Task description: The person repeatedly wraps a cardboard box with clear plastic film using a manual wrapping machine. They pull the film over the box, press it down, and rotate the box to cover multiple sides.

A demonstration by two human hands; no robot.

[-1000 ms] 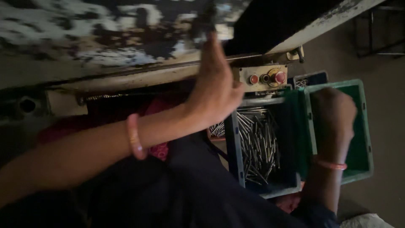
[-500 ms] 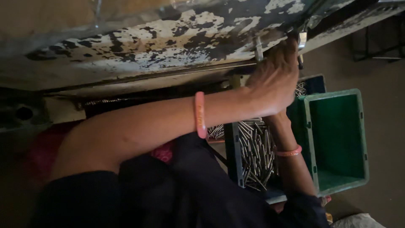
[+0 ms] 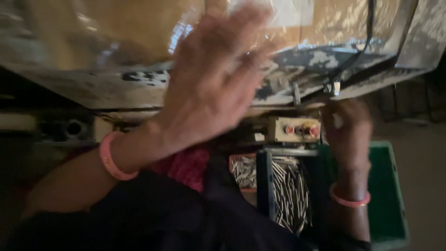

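My left hand is raised, blurred, with fingers spread and nothing in it, in front of the worn, paint-chipped machine table. A pink bangle sits on that wrist. My right hand is lower right, just beside a small control box with red buttons, above the green bin. Its fingers are dark and curled; whether they hold something is unclear. A dark bin of thin metal rods lies between my arms.
A small orange tray of metal pins sits left of the rod bin. Pink cloth shows under my left forearm. A black cable runs down the machine to a small fitting. Bare floor lies at right.
My left hand has swung left and toward the camera, opening out. My right hand, earlier in the green bin, now sits up by the control box. The view has tilted upward.
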